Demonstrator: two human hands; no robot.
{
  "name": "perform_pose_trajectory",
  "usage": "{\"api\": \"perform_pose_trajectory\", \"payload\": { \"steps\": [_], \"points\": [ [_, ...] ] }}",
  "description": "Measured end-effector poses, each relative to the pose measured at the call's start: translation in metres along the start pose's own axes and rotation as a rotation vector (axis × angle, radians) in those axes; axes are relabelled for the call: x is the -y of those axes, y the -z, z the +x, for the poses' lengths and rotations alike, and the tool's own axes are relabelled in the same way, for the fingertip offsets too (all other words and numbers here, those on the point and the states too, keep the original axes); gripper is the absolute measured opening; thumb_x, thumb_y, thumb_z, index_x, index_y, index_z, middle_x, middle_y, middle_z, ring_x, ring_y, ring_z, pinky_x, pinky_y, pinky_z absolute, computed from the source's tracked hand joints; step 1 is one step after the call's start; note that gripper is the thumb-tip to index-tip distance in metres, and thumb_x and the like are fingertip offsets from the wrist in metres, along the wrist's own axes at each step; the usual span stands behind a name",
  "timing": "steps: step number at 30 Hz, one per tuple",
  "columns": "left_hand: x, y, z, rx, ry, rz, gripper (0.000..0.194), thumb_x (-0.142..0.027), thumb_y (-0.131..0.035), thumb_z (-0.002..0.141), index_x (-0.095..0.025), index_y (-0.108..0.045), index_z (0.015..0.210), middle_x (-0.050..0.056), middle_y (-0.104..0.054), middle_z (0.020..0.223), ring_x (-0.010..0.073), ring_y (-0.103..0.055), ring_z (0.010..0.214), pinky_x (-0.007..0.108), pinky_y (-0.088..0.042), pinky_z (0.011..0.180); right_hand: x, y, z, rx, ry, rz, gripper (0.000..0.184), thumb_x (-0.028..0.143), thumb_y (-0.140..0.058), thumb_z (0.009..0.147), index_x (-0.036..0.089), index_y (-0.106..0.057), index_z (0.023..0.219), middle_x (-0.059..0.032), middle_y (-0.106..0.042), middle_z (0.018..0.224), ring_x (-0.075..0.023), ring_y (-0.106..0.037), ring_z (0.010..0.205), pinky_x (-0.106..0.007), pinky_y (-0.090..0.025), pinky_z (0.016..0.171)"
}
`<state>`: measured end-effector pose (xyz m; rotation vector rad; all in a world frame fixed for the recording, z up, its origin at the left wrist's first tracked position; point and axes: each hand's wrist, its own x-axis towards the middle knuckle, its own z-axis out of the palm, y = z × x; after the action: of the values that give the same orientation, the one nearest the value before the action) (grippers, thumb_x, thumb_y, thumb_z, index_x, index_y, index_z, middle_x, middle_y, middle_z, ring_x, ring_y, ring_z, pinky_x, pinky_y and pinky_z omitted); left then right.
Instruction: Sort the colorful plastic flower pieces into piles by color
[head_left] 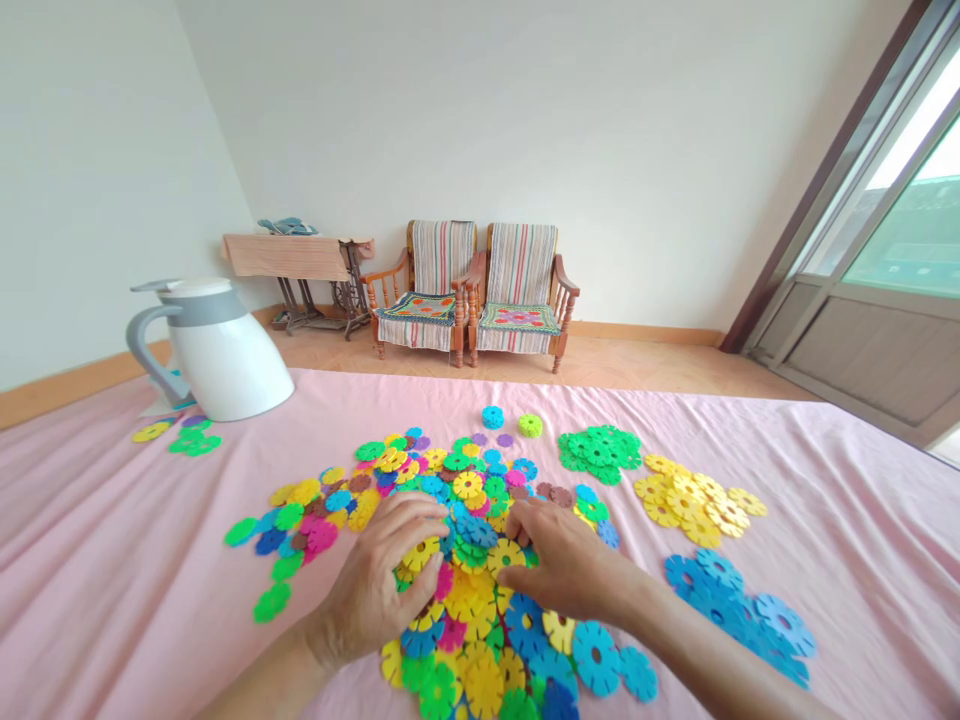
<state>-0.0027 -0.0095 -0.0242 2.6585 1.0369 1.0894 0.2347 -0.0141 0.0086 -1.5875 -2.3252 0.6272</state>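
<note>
My left hand (384, 572) curls round a yellow notched plastic disc (421, 553), its thumb and fingers at the disc's edges. Across from it, my right hand (562, 560) reaches into the pile with thumb and bent fingers apart; its fingertips are partly hidden. Nearest to its thumb is another yellow notched disc (505, 556). Between and below both hands spreads a mixed heap of flower-shaped discs, with blue ones (525, 622), yellow ones (484, 684), green ones (437, 690) and pink ones (451, 632) overlapping.
Sorted groups of green discs (600, 452), yellow discs (694, 497) and blue discs (739, 605) lie at right. Two small stacks, blue (493, 417) and lime (530, 426), stand behind the heap. A white jug (232, 365) stands at left on the pink cloth (180, 560).
</note>
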Motion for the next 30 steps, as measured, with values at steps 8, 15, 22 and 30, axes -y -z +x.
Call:
{"api": "perform_pose_trajectory", "payload": {
  "steps": [8,15,22,30],
  "points": [
    [-0.003,-0.001,0.003,0.025,-0.002,-0.007,0.017,-0.012,-0.05,0.083,-0.019,-0.064,0.091,0.008,-0.066,0.099,0.0225,-0.058,0.102,0.04,-0.05,0.09,0.006,-0.003,0.007,-0.029,-0.029,0.085,0.016,0.02,-0.062,0.065,0.021,-0.047,0.071,-0.0005,-0.058,0.072,-0.0138,-0.05,0.065,-0.025,-0.033,0.056],
    [0.001,-0.004,0.0,0.013,0.01,-0.022,0.02,-0.011,-0.05,0.084,-0.02,-0.064,0.096,0.009,-0.066,0.1,0.0224,-0.058,0.101,0.04,-0.05,0.09,-0.023,0.015,-0.005,-0.279,-0.029,0.331,0.013,0.023,-0.054,0.076,0.021,-0.048,0.065,0.0025,-0.053,0.059,-0.0108,-0.048,0.055,-0.023,-0.036,0.05],
    [0.002,-0.008,0.001,-0.027,0.016,-0.025,0.021,-0.01,-0.049,0.085,-0.019,-0.064,0.093,0.008,-0.066,0.096,0.0207,-0.059,0.099,0.038,-0.051,0.089,-0.14,0.047,-0.039,-0.614,-0.261,0.314,0.018,0.04,-0.056,0.075,0.022,-0.055,0.072,-0.0015,-0.061,0.062,-0.0177,-0.059,0.059,-0.03,-0.047,0.055],
    [-0.006,-0.002,0.002,0.042,-0.054,-0.021,0.027,-0.01,-0.052,0.08,-0.02,-0.063,0.103,0.009,-0.065,0.105,0.0232,-0.056,0.105,0.043,-0.048,0.093,-0.136,0.044,-0.044,-0.736,-0.297,0.152,0.023,0.039,-0.049,0.079,0.02,-0.06,0.087,-0.0073,-0.064,0.084,-0.02,-0.062,0.071,-0.033,-0.049,0.059]
  ]
}}
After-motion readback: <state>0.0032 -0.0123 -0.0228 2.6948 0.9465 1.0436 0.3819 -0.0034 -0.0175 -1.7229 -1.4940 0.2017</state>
